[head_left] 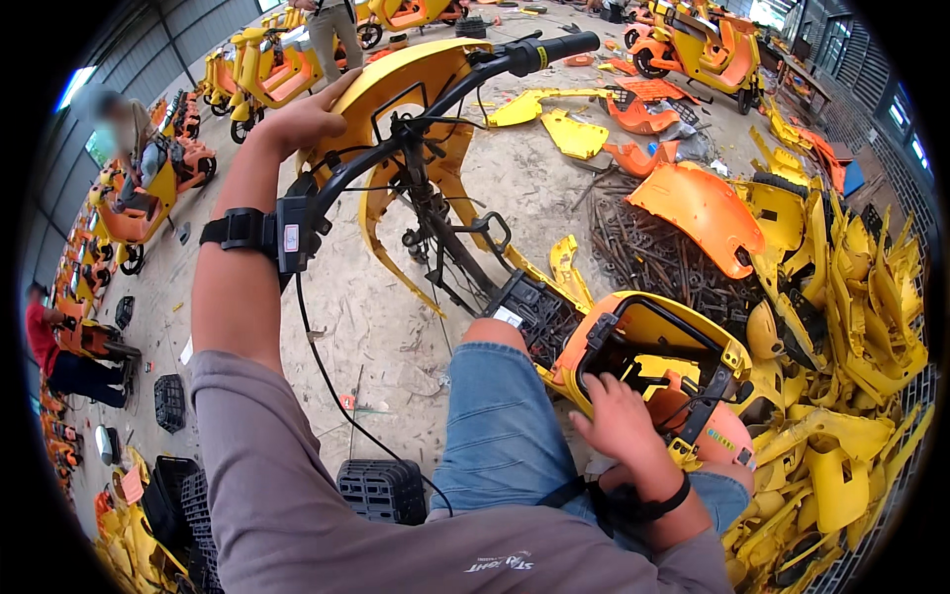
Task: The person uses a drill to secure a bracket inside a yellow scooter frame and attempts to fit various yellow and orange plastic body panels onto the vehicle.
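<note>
A partly stripped yellow and orange scooter stands in front of me, its black handlebar (440, 99) bare and cables hanging loose. My left hand (307, 121) is closed on the edge of the curved yellow front panel (421, 64), left of the steering column. Its fingertips are partly hidden behind the panel. My right hand (621, 421) is at the open rear body (594, 322), beside the black tube frame (597, 346). The fingers of that hand are apart and hold nothing; whether they touch the frame I cannot tell. A black battery-like box (534, 312) sits low in the scooter's middle.
Yellow body panels (851, 297) are heaped at the right. Beside them lie an orange panel (698, 213) and a pile of rusty metal parts (643, 257). Black crates (381, 490) stand at my left. Scooters (267, 69) and other people (59, 342) are farther off.
</note>
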### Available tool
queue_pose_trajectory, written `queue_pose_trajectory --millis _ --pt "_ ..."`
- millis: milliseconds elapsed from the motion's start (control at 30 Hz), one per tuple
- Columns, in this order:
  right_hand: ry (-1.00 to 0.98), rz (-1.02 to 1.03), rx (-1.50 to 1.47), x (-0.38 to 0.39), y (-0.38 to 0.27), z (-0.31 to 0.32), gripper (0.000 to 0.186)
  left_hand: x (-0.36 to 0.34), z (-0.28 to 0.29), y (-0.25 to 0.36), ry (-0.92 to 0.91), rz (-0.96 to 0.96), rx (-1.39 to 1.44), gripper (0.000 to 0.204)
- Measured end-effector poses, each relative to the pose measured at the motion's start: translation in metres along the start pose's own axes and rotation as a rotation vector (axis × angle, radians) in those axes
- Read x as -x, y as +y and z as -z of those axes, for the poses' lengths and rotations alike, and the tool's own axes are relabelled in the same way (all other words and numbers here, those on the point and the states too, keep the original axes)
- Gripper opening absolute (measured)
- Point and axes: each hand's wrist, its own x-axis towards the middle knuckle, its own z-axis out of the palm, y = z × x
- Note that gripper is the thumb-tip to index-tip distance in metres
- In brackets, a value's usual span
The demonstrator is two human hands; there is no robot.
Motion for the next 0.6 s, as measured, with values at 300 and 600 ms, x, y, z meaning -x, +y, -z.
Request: queue_pose_trajectory --millis 300,600 --pt "0.140 -0.038 0.007 -0.031 -0.010 -0.004 0.059 0.005 0.002 0.009 0.003 0.059 -0.050 0.101" --pt "-0.035 -0.197 0.054 0.019 0.008 -0.041 0.069 0.007 -0.001 -0.002 0.022 -0.009 0.062 0.092"
